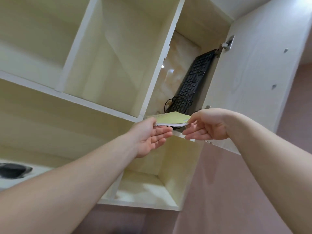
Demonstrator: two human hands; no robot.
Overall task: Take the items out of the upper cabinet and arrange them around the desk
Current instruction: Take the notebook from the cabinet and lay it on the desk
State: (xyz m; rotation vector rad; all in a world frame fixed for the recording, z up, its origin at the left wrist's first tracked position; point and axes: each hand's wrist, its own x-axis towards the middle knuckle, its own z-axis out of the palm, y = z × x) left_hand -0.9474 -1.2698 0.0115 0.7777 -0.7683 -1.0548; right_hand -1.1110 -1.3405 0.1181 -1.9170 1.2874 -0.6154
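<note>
A thin pale-green notebook (pixel 170 119) sticks out over the front edge of the upper cabinet's right compartment (pixel 189 24). My left hand (pixel 152 135) pinches its left end with thumb on top, and my right hand (pixel 206 125) pinches its right end. Behind it a black keyboard (pixel 192 81) leans upright against the compartment's right wall, with its coiled black cable (pixel 177 100) at the bottom.
The cabinet door (pixel 256 81) stands open to the right, hinges showing. Bare open shelf compartments (pixel 109 56) fill the left and a lower cubby (pixel 152 183) sits below my hands. A dark object (pixel 13 169) lies on a shelf at far left. Pink wall at right.
</note>
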